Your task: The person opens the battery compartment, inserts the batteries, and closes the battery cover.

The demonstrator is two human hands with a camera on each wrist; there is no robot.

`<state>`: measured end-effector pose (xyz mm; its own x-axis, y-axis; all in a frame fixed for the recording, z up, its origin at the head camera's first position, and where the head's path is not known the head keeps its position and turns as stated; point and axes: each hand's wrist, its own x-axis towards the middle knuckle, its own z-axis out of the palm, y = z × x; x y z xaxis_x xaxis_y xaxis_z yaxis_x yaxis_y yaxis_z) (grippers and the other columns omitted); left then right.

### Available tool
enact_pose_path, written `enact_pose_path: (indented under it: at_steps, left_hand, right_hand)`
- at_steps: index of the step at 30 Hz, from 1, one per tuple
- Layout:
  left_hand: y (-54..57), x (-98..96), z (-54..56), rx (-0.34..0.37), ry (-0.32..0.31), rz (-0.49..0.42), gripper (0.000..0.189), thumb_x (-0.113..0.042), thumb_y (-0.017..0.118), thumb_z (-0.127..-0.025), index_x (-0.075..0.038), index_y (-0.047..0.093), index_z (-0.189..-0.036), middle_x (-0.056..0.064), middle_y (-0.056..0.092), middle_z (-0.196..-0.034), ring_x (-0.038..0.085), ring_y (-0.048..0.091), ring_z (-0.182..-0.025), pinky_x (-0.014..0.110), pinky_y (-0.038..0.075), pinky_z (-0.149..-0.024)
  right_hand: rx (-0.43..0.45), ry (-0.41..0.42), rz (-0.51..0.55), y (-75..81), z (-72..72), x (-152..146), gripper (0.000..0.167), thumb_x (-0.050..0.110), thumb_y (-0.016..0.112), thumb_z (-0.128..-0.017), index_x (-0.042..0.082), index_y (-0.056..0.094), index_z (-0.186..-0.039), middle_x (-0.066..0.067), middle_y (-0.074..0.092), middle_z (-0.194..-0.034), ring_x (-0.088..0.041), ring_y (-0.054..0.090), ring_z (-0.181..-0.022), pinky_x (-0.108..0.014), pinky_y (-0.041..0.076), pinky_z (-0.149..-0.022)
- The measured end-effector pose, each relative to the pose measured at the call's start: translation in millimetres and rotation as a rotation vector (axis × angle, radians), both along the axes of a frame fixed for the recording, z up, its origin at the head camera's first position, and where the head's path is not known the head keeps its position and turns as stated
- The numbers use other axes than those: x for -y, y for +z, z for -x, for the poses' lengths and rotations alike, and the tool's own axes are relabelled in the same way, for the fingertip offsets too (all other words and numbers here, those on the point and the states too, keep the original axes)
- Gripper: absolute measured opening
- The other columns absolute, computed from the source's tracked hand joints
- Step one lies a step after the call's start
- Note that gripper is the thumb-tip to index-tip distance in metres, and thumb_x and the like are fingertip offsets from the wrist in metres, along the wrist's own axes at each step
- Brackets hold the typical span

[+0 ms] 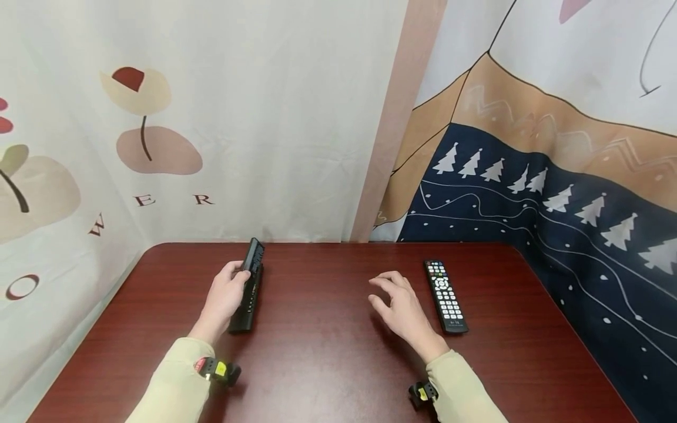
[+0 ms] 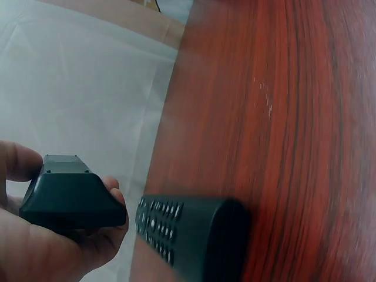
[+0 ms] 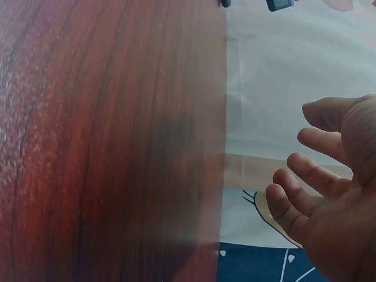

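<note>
My left hand (image 1: 225, 296) grips a black remote control (image 1: 254, 252) between thumb and fingers. In the left wrist view this held remote (image 2: 71, 202) is seen end-on, raised off the table. Below it a second black remote (image 1: 245, 314) lies on the table, its rows of buttons showing beside the hand in the left wrist view. Over the table's right half hovers my right hand (image 1: 404, 311), fingers loosely bent and apart, holding nothing. A third black remote (image 1: 445, 296) with white buttons lies face up just to its right.
The dark red wooden table (image 1: 317, 364) ends at a pale printed curtain (image 1: 285, 147) behind. A navy and tan patterned cloth (image 1: 529, 194) hangs along the right side. Small cameras are strapped on both wrists.
</note>
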<state>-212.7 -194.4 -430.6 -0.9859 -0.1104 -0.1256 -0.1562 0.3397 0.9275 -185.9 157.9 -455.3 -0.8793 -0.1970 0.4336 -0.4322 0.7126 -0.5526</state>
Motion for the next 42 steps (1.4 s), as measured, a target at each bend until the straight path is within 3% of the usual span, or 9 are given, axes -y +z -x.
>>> enact_pose_path:
  at_steps: [6,16,23,32,42]
  left_hand:
    - [1.7,12.9,0.1,0.007,-0.011,0.082,0.049,-0.018,0.039,-0.109,0.003,0.037,-0.152,0.031,0.046,-0.148,0.042,0.051,-0.126,0.044,0.046,-0.092]
    - [-3.3,34.7,2.1,-0.023,-0.013,0.238,0.052,-0.018,0.045,-0.106,0.007,0.036,-0.151,0.033,0.051,-0.141,0.043,0.058,-0.118,0.045,0.051,-0.089]
    - [-6.9,42.0,0.6,-0.005,-0.014,0.322,0.055,-0.019,0.052,-0.104,0.009,0.036,-0.148,0.034,0.052,-0.135,0.045,0.057,-0.116,0.056,0.05,-0.092]
    - [-16.4,55.8,-1.6,-0.013,-0.022,0.437,0.058,-0.019,0.058,-0.1,0.013,0.038,-0.144,0.037,0.055,-0.131,0.046,0.059,-0.11,0.054,0.053,-0.085]
    - [-26.5,65.0,1.0,0.009,-0.022,0.548,0.06,-0.018,0.063,-0.096,0.016,0.04,-0.14,0.038,0.051,-0.129,0.049,0.054,-0.113,0.061,0.047,-0.093]
  right_hand:
    - [-0.013,-0.012,-0.008,0.4,1.0,-1,0.029,0.007,0.078,-0.089,0.005,0.075,-0.118,-0.01,0.064,-0.118,-0.031,0.06,-0.109,-0.05,0.053,-0.091]
    - [0.017,-0.023,-0.025,1.5,3.1,-5,0.029,0.006,0.076,-0.09,0.004,0.074,-0.119,-0.011,0.064,-0.119,-0.032,0.06,-0.111,-0.052,0.052,-0.093]
    - [0.016,-0.032,-0.038,-0.1,2.2,-11,0.029,0.006,0.078,-0.089,0.003,0.074,-0.118,-0.011,0.064,-0.118,-0.032,0.06,-0.112,-0.05,0.052,-0.094]
    - [0.059,-0.048,-0.065,-2.3,3.1,-13,0.029,0.007,0.076,-0.091,0.003,0.073,-0.12,-0.012,0.063,-0.12,-0.033,0.059,-0.114,-0.052,0.052,-0.095]
    - [0.093,-0.067,-0.108,-6.2,7.1,-18,0.03,0.009,0.076,-0.092,0.003,0.073,-0.122,-0.014,0.062,-0.122,-0.033,0.057,-0.114,-0.051,0.053,-0.093]
